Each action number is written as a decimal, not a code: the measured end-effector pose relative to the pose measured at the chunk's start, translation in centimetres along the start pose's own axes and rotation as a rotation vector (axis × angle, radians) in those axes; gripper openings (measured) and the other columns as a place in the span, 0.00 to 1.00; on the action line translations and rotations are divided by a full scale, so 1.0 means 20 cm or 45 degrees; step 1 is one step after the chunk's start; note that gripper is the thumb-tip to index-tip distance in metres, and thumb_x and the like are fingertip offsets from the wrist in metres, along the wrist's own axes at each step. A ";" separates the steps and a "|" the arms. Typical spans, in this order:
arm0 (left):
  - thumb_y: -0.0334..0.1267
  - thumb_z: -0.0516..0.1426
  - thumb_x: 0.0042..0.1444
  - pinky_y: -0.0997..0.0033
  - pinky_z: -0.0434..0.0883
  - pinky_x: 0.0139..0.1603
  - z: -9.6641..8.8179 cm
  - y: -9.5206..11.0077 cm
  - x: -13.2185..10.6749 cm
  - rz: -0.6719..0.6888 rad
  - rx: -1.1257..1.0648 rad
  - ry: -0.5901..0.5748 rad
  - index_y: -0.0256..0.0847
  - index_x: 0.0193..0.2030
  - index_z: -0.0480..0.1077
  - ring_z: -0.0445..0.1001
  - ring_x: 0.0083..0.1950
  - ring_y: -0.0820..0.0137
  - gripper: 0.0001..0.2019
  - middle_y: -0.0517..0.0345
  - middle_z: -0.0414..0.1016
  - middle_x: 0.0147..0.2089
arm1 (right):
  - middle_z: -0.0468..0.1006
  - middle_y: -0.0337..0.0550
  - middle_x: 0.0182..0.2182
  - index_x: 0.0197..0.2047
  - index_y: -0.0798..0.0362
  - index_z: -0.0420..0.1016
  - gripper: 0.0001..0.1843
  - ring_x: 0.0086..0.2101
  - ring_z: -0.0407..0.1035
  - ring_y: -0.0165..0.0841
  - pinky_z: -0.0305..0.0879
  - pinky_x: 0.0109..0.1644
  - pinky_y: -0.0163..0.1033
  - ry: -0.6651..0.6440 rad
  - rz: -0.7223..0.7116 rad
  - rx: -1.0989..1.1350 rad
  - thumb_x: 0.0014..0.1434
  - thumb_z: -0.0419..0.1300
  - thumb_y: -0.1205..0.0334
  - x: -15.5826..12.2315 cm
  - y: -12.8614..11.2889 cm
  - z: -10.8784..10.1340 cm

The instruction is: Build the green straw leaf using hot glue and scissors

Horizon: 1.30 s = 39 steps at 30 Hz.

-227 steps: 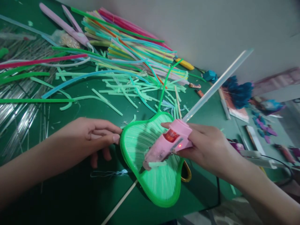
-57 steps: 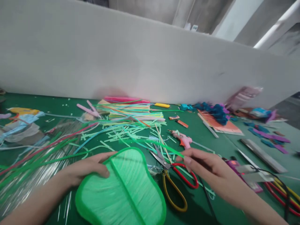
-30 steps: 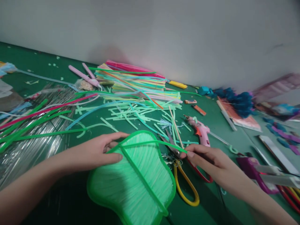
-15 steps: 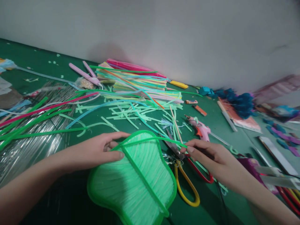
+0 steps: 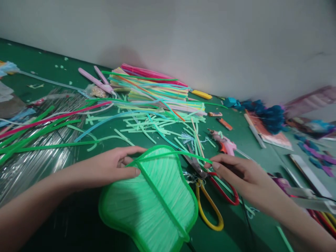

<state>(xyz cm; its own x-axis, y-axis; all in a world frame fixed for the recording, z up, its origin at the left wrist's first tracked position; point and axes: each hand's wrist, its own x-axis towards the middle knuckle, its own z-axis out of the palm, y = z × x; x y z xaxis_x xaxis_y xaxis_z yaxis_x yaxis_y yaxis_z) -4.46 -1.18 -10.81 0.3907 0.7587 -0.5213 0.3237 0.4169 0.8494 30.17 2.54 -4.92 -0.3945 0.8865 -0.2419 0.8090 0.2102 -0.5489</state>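
My left hand (image 5: 119, 167) is closed on the upper left edge of a green leaf-shaped piece (image 5: 157, 196), thumb on top and fingers partly hidden behind. The piece has a fuzzy green rim, pale green streaked filling and a green rib down the middle. A green pipe cleaner (image 5: 193, 155) runs across its top from near my left thumb. My right hand (image 5: 236, 173) pinches the other end between thumb and finger, beyond the leaf's right edge. Scissors (image 5: 210, 206) with one yellow and one red handle lie just below my right hand.
Behind the leaf lie cut pale green pipe cleaners (image 5: 147, 124) and coloured bundles (image 5: 157, 91) by the wall. A pink glue gun (image 5: 226, 144) rests to the right, near an orange lighter (image 5: 224, 123). Silvery wires (image 5: 49, 150) spread at left under green stems.
My right hand has shifted very slightly right with the pipe cleaner's end. The view has tilted a little. Both hands keep their holds.
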 end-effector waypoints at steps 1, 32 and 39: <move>0.55 0.63 0.57 0.71 0.76 0.42 0.00 0.00 0.00 -0.002 0.009 0.001 0.53 0.72 0.62 0.82 0.47 0.58 0.37 0.58 0.84 0.44 | 0.71 0.39 0.23 0.36 0.48 0.78 0.20 0.23 0.59 0.31 0.53 0.24 0.36 0.015 -0.009 -0.009 0.68 0.53 0.44 0.00 0.00 0.00; 0.68 0.50 0.60 0.54 0.63 0.72 0.01 -0.01 0.00 0.126 0.345 0.317 0.60 0.60 0.76 0.71 0.68 0.55 0.29 0.64 0.76 0.65 | 0.83 0.43 0.35 0.50 0.50 0.82 0.13 0.28 0.76 0.29 0.68 0.26 0.31 0.356 -0.393 -0.223 0.68 0.58 0.63 -0.08 -0.09 0.06; 0.63 0.55 0.59 0.65 0.78 0.54 0.02 0.01 0.01 0.172 0.270 0.225 0.56 0.61 0.75 0.79 0.57 0.56 0.28 0.60 0.83 0.55 | 0.82 0.43 0.35 0.48 0.53 0.82 0.12 0.31 0.78 0.28 0.72 0.32 0.30 0.407 -0.496 -0.323 0.68 0.56 0.66 -0.08 -0.11 0.08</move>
<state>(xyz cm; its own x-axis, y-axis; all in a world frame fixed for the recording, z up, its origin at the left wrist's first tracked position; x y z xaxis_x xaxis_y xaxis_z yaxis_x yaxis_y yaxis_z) -4.03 -1.16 -10.67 0.2922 0.8833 -0.3666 0.4587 0.2069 0.8642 28.27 -0.04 -4.55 -0.5651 0.7962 0.2163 0.7252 0.6044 -0.3298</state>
